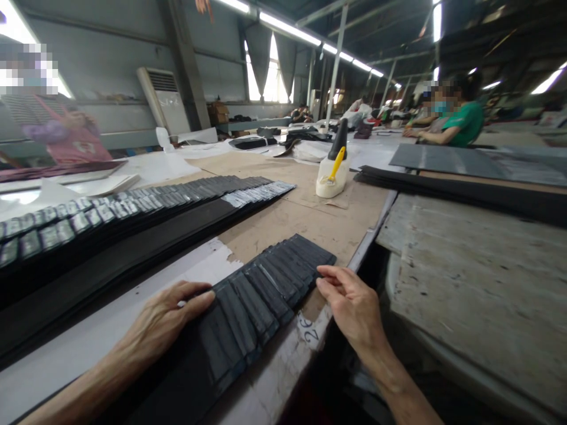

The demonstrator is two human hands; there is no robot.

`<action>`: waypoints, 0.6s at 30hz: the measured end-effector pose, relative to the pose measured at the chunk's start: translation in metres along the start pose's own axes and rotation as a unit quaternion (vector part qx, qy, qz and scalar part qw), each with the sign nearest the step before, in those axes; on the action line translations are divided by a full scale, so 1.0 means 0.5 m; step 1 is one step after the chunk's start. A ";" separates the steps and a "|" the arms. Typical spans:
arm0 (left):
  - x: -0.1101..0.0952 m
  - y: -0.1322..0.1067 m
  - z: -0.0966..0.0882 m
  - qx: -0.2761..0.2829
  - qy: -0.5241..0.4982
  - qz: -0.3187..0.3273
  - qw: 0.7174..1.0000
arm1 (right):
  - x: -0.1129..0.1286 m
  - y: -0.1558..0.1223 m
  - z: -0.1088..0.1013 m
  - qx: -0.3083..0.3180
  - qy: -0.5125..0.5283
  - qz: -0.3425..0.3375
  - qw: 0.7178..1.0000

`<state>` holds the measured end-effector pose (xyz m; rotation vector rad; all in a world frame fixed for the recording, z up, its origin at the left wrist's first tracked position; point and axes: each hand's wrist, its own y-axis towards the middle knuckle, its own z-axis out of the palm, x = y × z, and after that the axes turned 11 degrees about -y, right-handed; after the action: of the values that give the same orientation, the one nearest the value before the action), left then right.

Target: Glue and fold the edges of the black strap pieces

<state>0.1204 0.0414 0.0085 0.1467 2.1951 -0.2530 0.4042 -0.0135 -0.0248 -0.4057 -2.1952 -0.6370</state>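
Note:
A fanned row of overlapping dark flat strips lies on the workbench in front of me, running from near left to upper right. My left hand rests flat on the row's near end, fingers stretched along the strips. My right hand touches the row's right edge with its fingertips, fingers slightly curled, holding nothing I can make out.
A longer fanned row of strips lies on black sheet material at the left. A white glue bottle with a yellow brush stands mid-bench. Black sheets are stacked at the right. Other people work at the far left and far right.

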 end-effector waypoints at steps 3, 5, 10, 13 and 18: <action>0.003 0.000 -0.017 0.002 -0.052 0.002 0.999 | -0.004 -0.005 -0.010 -0.028 0.054 0.069 0.996; 0.003 -0.011 -0.034 0.001 -0.054 0.026 0.998 | -0.001 -0.019 -0.022 -0.056 0.040 0.066 0.995; -0.006 -0.070 -0.064 0.013 0.047 0.088 0.995 | 0.040 -0.081 -0.052 -0.056 -0.070 -0.046 0.995; 0.002 -0.107 -0.066 0.035 0.065 0.062 0.995 | 0.073 -0.112 -0.044 -0.031 -0.082 -0.147 0.985; 0.030 -0.139 -0.053 0.023 0.076 0.090 0.993 | 0.104 -0.142 -0.010 -0.037 -0.089 -0.341 0.935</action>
<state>0.0774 -0.0196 0.0207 0.3992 2.3104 -0.1958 0.3407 -0.0709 -0.0038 0.3031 -2.4872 -1.0865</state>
